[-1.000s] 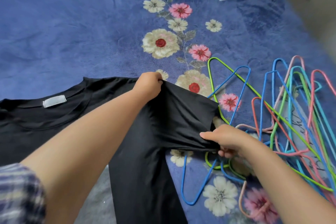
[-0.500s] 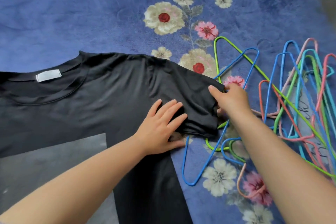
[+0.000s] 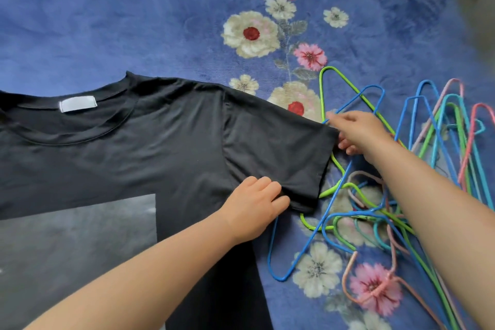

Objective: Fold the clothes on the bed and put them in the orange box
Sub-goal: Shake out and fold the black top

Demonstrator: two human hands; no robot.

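Black T-shirt flat on the bed. Left hand pinches the sleeve's lower hem, right hand its cuff, pulling it taut for folding; hangers beyond.

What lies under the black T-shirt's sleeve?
The sleeve of the black T-shirt covers part of the green hanger and blue hanger on the floral blanket. What else lies beneath is hidden.
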